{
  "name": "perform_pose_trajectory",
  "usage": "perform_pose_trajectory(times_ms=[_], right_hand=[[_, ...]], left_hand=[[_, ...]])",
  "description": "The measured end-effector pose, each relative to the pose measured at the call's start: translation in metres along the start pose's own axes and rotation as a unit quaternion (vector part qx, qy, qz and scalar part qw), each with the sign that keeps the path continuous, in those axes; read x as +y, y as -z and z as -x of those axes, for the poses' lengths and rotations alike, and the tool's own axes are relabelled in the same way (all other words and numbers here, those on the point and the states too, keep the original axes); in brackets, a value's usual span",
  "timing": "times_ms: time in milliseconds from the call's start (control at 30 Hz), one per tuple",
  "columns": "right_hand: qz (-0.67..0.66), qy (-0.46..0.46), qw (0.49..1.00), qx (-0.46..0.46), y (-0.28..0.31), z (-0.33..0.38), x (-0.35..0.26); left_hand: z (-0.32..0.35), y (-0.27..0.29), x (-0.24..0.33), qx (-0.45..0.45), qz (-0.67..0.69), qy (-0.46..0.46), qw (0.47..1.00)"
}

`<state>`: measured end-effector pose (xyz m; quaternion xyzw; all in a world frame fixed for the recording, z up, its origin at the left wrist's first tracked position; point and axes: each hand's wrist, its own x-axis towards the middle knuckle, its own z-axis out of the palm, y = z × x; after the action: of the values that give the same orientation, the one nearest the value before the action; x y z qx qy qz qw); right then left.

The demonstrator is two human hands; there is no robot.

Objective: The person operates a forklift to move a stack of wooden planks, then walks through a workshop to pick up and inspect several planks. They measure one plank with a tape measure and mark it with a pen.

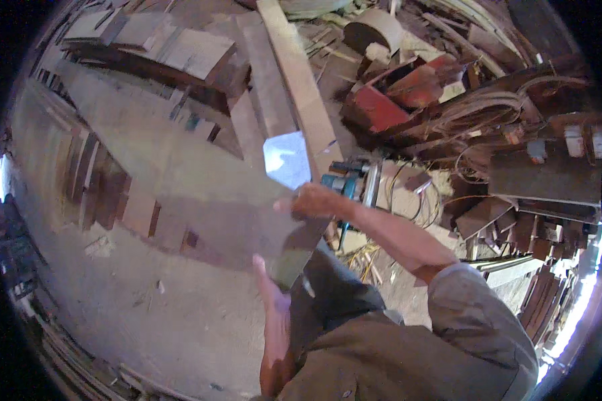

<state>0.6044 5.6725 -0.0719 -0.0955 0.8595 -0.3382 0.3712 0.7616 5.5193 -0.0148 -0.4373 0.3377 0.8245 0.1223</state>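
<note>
A large thin, smooth sheet (247, 224) lies across the space in front of me, tilted, its near corner close to my body. It looks glossy or partly see-through; I cannot tell its material. My right hand (314, 200) grips its right edge, thumb on top and the other fingers curled. My left hand (272, 284) holds the near edge with the thumb up, its other fingers mostly hidden. A bright bluish-white patch (287, 160) shows just beyond my right hand, perhaps a reflection.
A teal power tool (341, 182) sits just right of my right hand. Long boards (308, 100) run away from me beyond it. Stacked panels (180, 50) stand at the far left. Red metal pieces (381, 107), coiled cable (481, 113) and wood scraps crowd the right.
</note>
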Motion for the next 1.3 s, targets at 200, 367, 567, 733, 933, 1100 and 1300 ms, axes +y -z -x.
perform_pose_trajectory(times_ms=[200, 367, 567, 733, 933, 1100, 1300], right_hand=[[-0.051, -0.005, 0.999, -0.012, -0.027, -0.003, 0.028], [-0.095, -0.025, 0.995, -0.025, -0.030, -0.005, 0.023], [-0.084, -0.070, 0.990, -0.093, -0.002, 0.017, -0.008], [-0.110, -0.059, 0.992, -0.014, -0.012, 0.014, 0.002], [-0.070, -0.009, 0.996, -0.057, -0.001, 0.013, -0.007], [-0.103, 0.031, 0.994, 0.005, -0.015, 0.016, 0.003], [-0.177, 0.041, 0.982, -0.043, -0.025, 0.005, 0.007]], left_hand=[[-0.011, 0.054, -0.026, 0.029, -0.043, 0.029, 0.998], [-0.007, 0.039, -0.009, 0.042, -0.014, 0.115, 0.992], [0.010, 0.014, 0.003, 0.031, 0.000, 0.106, 0.994], [-0.010, 0.044, -0.018, -0.048, -0.169, -0.054, 0.983], [-0.022, 0.061, -0.002, -0.030, -0.055, 0.087, 0.994], [-0.019, 0.045, -0.016, 0.054, 0.039, 0.047, 0.997], [-0.048, 0.083, -0.057, 0.075, 0.052, -0.026, 0.996]])
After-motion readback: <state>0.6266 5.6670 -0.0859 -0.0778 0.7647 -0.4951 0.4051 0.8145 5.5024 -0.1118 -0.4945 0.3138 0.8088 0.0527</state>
